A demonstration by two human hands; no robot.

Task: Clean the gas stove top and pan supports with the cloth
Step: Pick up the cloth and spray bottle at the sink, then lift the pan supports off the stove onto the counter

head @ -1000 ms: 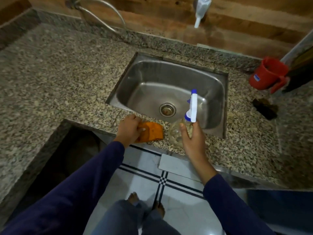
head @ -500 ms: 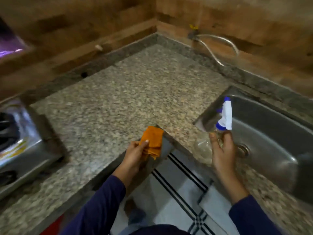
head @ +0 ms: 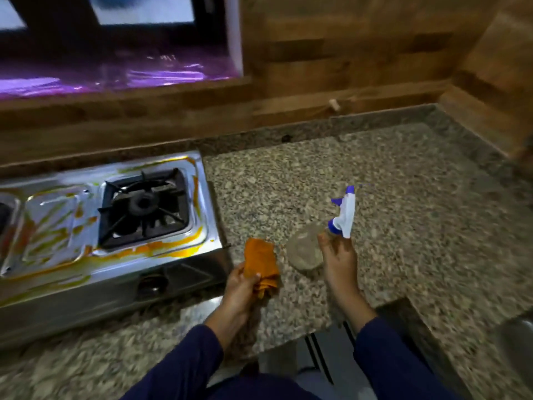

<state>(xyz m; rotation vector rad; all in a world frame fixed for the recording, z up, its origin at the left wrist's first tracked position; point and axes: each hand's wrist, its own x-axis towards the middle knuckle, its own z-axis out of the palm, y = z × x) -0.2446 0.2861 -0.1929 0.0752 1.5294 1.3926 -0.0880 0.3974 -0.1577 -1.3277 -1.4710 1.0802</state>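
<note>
Granite table (head: 403,183); gas stove top (head: 57,220) smeared orange, apparently unwiped. Right of stove top, left hand (head: 240,287) gripping cloth (head: 259,259), right hand (head: 339,262) gripping spray bottle (head: 302,249).

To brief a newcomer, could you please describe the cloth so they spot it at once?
Find the steel gas stove on the granite counter. Just right of its front corner, the left hand holds a folded cloth. It is orange fabric, unlike the clear spray bottle in the right hand.
</note>
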